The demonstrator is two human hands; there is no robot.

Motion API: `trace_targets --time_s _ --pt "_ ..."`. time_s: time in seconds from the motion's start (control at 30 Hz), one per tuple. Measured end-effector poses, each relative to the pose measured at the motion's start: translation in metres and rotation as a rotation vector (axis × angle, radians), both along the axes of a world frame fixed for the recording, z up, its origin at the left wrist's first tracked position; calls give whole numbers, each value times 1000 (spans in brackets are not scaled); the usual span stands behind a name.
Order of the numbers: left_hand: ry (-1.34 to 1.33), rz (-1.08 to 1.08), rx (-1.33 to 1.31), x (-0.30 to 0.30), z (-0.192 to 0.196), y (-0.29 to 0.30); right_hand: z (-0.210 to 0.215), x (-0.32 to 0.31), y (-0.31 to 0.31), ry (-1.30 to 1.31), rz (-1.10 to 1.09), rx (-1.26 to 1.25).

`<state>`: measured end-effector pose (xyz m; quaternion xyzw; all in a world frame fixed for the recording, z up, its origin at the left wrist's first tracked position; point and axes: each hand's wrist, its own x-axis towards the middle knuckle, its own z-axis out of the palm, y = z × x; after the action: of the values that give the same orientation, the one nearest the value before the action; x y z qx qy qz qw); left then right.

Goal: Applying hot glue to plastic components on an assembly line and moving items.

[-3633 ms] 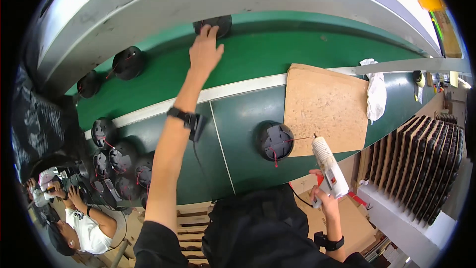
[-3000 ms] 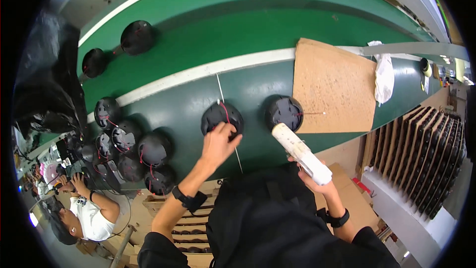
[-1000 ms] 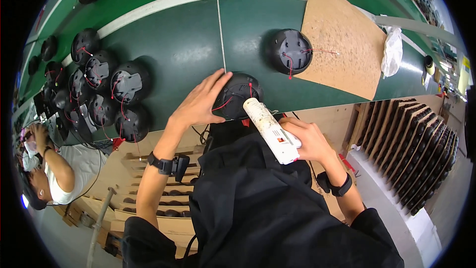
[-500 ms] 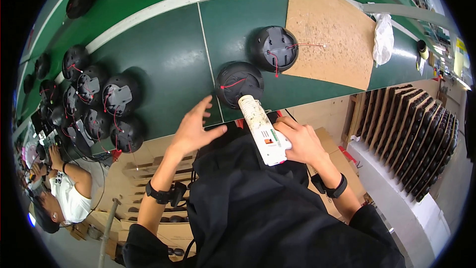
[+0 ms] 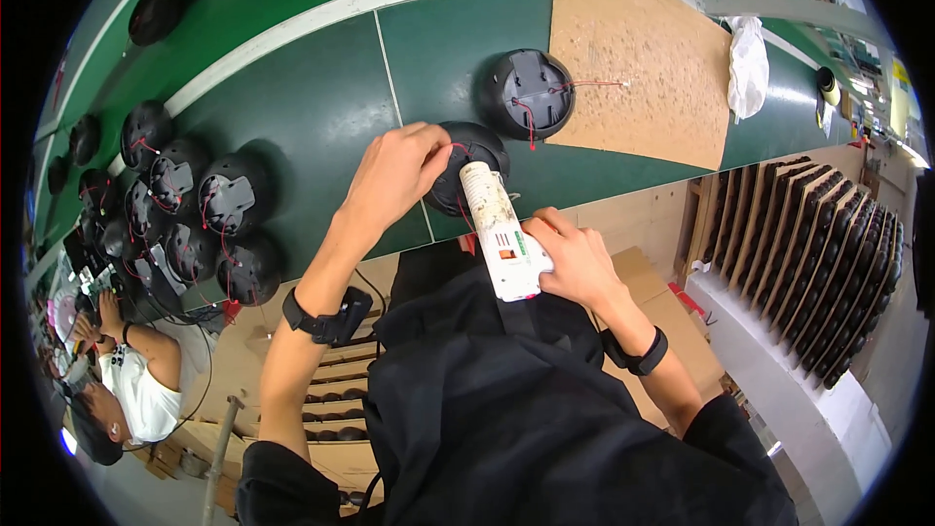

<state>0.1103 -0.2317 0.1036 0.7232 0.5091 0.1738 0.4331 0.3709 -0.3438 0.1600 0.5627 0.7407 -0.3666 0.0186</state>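
Observation:
My left hand (image 5: 397, 170) has its fingertips pinched together on a red wire (image 5: 462, 146) at the left side of a round black housing (image 5: 450, 183). In my right hand (image 5: 577, 258) is a white gun-shaped hand tool (image 5: 504, 239) with a ridged, brown-stained barrel and a red switch. The barrel's tip points at the housing and covers part of it, so I cannot tell whether they touch. Just behind sits a second round black housing (image 5: 529, 95), its open side up, with red wires; one wire reaches over a brown board (image 5: 643, 68).
Several black housings with red wires (image 5: 234, 193) crowd the green bench's left side. At the right lie a crumpled white bag (image 5: 748, 68) and a rack of black parts (image 5: 808, 263). A person in white (image 5: 151, 380) works at the far left. More housings (image 5: 156, 12) stand beyond the white strip.
My left hand has moved forward from beside the near housing, its spread fingers closing on the red wire. The tool has shifted slightly forward and left over the housing.

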Motion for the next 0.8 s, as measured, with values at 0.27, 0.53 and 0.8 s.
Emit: trace_targets --time_s 0.27,0.53,0.8 --pt "-100 46 -89 6 -4 5 0 -1 4 -29 -61 -64" --pt "-140 79 -266 -20 2 -7 -1 8 3 58 -120 -95" --pt "-112 36 -337 -32 -10 -25 6 16 10 235 -92 -12"
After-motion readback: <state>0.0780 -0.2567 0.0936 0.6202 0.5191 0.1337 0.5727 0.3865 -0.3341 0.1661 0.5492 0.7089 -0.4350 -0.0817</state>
